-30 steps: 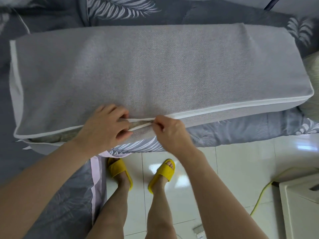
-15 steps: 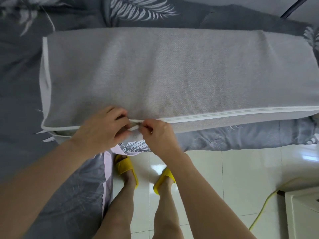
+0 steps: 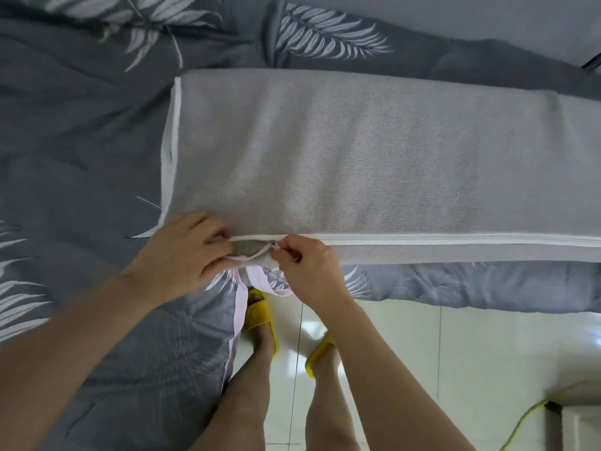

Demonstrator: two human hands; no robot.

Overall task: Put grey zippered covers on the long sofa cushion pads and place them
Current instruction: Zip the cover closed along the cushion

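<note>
Closure of the zip, final stretch. The cover (image 3: 357, 164) already encloses the pad (image 3: 248, 249) and lies lengthwise on the bed (image 3: 81, 141), filling the centre of the view and running out of frame at 3 o'clock. Along its near edge the zip (image 3: 455, 238) is shut from the 3 o'clock side as far as the puller; only a short gap at 9 o'clock of the puller is open, showing the brownish pad.

The right hand (image 3: 309, 265) pinches the puller between thumb and curled fingers. The left hand (image 3: 182, 255) grips the cover at the far end of the gap, near the corner, with fingers curled over the upper lip.

The step in hand is judged to be nearly complete. The next move calls for a pull toward 9 o'clock, as far as the corner, with the two lips held taut and close together. After that, this cushion has only to be placed.

Two things stand in the way. The left hand lies directly in the puller's path and must give ground. The pad bulges slightly in the gap, where it could catch in the teeth unless pressed in.

At 6 o'clock of the hands a pale hem of the leaf-print quilt (image 3: 455, 284) hangs just beside the zip line. Yellow slippers (image 3: 260, 315) stand on the tiled floor (image 3: 455, 353) at 6 o'clock. A yellow cable (image 3: 523, 421) and a white box (image 3: 582, 428) lie at 4 o'clock, well apart.
</note>
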